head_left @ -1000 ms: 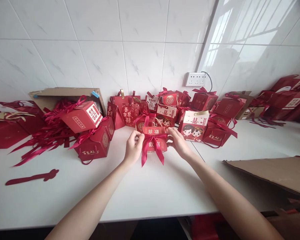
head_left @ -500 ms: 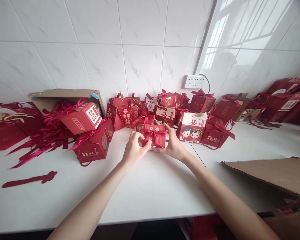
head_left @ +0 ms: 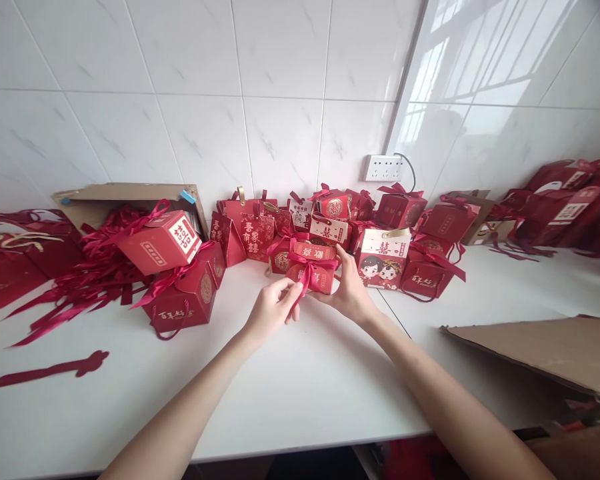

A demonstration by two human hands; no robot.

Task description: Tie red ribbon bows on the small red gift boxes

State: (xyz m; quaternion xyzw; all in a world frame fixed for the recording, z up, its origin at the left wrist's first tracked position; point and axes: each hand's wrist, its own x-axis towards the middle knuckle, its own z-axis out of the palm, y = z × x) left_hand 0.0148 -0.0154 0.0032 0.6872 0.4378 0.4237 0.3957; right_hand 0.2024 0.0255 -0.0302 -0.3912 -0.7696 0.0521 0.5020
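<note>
A small red gift box with a red ribbon bow sits on the white counter in front of a row of similar boxes. My right hand grips the box's right side, thumb up against its top. My left hand is at the box's lower left, its fingertips pinched on a tail of the ribbon. Both forearms reach in from the bottom of the view.
Several red gift boxes line the tiled wall. A larger red box lies on a heap of ribbons by an open carton. A cardboard flap lies right, a loose ribbon strip left, a wall socket behind.
The ribbon tails that hung down the box front have been gathered up. The box moved a little farther from me, toward the row. My left hand shifted to its lower left corner.
</note>
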